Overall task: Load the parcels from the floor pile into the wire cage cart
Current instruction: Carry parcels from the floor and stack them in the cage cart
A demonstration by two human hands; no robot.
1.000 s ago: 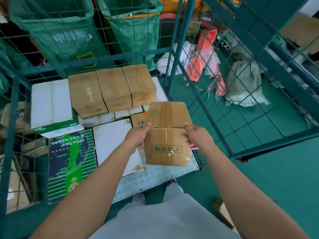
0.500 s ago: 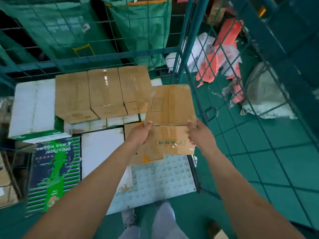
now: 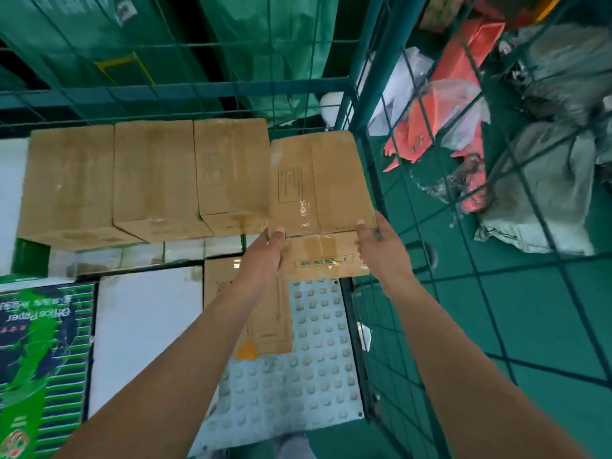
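I hold a brown cardboard parcel [image 3: 319, 183] inside the green wire cage cart [image 3: 371, 104]. My left hand [image 3: 266, 251] grips its near left corner and my right hand [image 3: 377, 248] grips its near right corner. The parcel sits at the right end of a row of three similar brown boxes [image 3: 149, 177], level with them and close to the cart's right wire wall. The boxes rest on white cartons [image 3: 139, 256]. Whether the parcel rests on anything is hidden.
Lower in the cart lie a white carton [image 3: 142, 329], an office paper box [image 3: 39, 352], a flat brown parcel [image 3: 265, 319] and the studded grey cart floor [image 3: 314, 376]. Green sacks [image 3: 258, 44] hang behind the cart. Grey bags [image 3: 543, 193] and orange packets [image 3: 440, 104] lie outside on the green floor.
Both hands have carried the parcel forward and up, from over the cart floor to the right end of the box row. My view has moved closer to the cart.
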